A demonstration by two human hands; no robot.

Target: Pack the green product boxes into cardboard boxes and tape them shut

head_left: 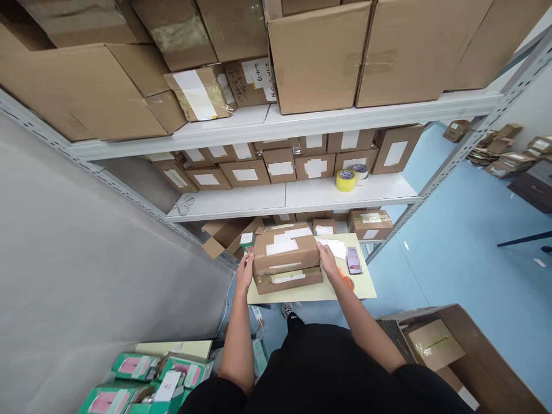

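Between my two hands is a brown cardboard box (284,253) with white labels on it, gripped at its left and right ends. My left hand (245,271) presses on the left end, and my right hand (328,260) closes round the right end. Just below and in front of it, a lower cardboard box (308,280) shows clear tape and a white label; I cannot tell whether the two touch. Both are over a pale yellow table (276,298). Beside my left hand stands a small green and white box (247,239). Near my right forearm lies an orange tape roll (348,282).
A phone (354,260) and white papers (335,248) lie on the table's right. Metal shelving (241,201) ahead holds several cartons and a yellow tape roll (345,180). A large open carton (487,351) stands lower right; green packages (133,366) sit lower left, by the grey wall (107,247).
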